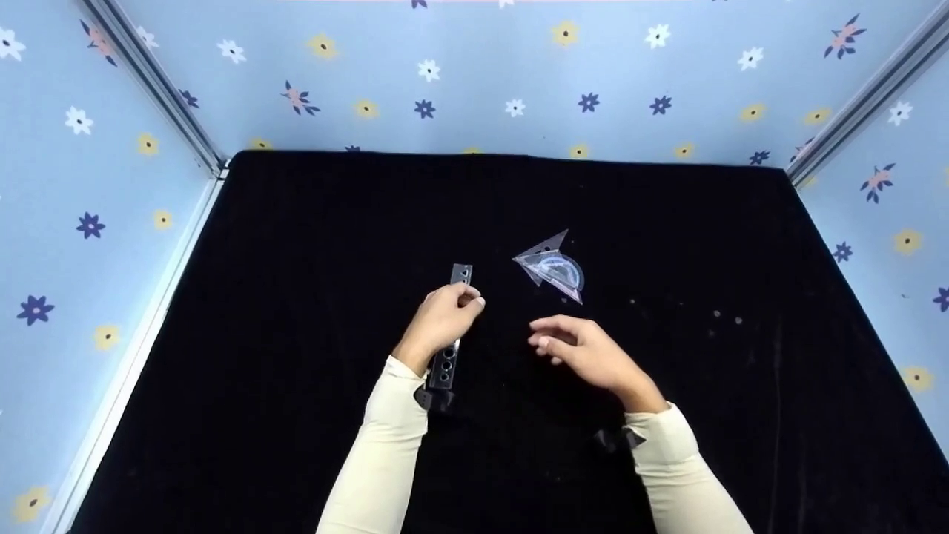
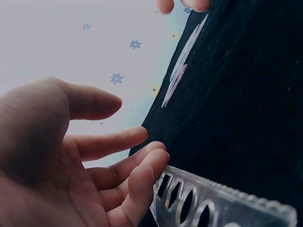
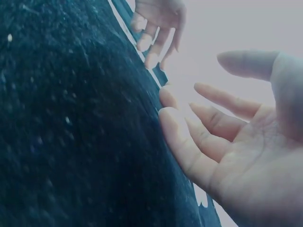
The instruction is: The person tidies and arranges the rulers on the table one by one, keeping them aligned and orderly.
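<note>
A clear plastic ruler [image 1: 443, 380] with cut-out shapes lies lengthwise under my left hand [image 1: 442, 315]. In the left wrist view, the loosely curled fingers lie beside the ruler's end [image 2: 251, 203], with the thumb well apart and nothing between them. Over the black cloth, my right hand [image 1: 589, 356] has its fingers relaxed and holds nothing. Ahead of it lie two clear set squares [image 1: 554, 241], overlapped by a clear protractor [image 1: 574, 274]. The left hand covers the ruler's middle in the head view.
Black cloth [image 1: 334, 245] covers the table. Blue flowered panels [image 1: 474, 81] stand behind and at both sides, with metal posts [image 1: 152, 81] at the corners. Small light specks [image 1: 717, 314] dot the cloth at the right. Each wrist bears a small black device [image 1: 437, 400].
</note>
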A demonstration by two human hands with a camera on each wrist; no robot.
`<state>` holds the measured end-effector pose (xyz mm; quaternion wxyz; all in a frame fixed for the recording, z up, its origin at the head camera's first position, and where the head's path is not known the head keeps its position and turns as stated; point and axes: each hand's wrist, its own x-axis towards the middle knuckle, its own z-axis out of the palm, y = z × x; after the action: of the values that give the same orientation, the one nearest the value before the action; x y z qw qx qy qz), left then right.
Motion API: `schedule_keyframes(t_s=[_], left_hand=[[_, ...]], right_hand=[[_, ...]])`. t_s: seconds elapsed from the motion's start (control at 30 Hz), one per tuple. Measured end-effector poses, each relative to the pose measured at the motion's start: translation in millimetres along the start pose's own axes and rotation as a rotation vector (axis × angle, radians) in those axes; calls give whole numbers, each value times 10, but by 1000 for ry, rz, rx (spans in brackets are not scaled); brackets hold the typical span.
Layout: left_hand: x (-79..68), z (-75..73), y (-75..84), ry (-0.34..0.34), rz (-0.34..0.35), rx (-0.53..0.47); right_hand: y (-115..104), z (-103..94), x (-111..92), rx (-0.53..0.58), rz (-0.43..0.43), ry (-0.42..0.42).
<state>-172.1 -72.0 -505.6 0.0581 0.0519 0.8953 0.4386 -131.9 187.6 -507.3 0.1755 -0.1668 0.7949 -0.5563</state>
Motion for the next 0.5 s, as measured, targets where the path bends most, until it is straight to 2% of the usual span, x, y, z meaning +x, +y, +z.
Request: schedule_keyframes(t_s=[0.17, 0.3, 0.5], left_hand=[[-13, 29, 7, 26, 17, 23], [-30, 97, 38, 23, 37, 50], [-41, 214, 112, 10, 75, 128]], right_hand=[[33, -56, 10, 55, 15, 46], [80, -86, 20, 132, 40, 122], [135, -171, 22, 184, 89, 233]])
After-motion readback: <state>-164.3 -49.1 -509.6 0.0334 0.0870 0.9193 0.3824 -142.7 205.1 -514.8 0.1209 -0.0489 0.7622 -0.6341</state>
